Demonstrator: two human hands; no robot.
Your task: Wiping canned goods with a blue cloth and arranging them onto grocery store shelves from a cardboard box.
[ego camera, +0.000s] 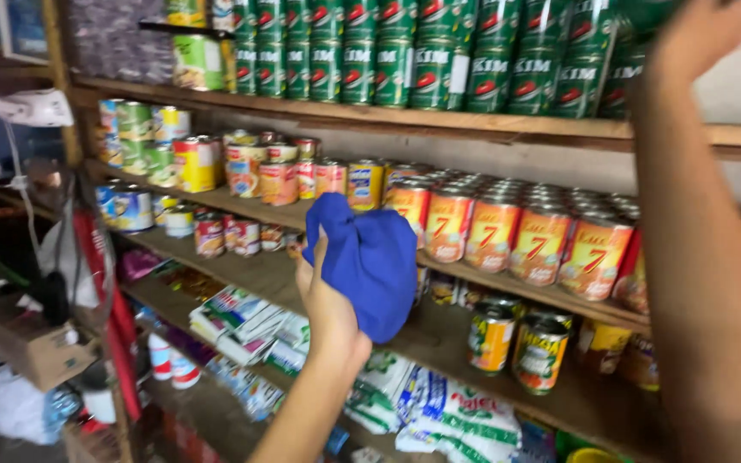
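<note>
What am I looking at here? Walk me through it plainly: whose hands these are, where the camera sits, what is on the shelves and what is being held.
There is no machine here. One camera is worn on a person's head, so you see that person's own bare arms from above. The left hand grips a bunched blue cloth in front of wooden shelves. The right hand reaches up to the green cans on the top shelf; its fingers run out of the picture, so its grip cannot be judged. The middle shelf carries a row of red and yellow cans. Lower down stand two more cans, with printed bags beneath them. The picture is somewhat blurred.
</note>
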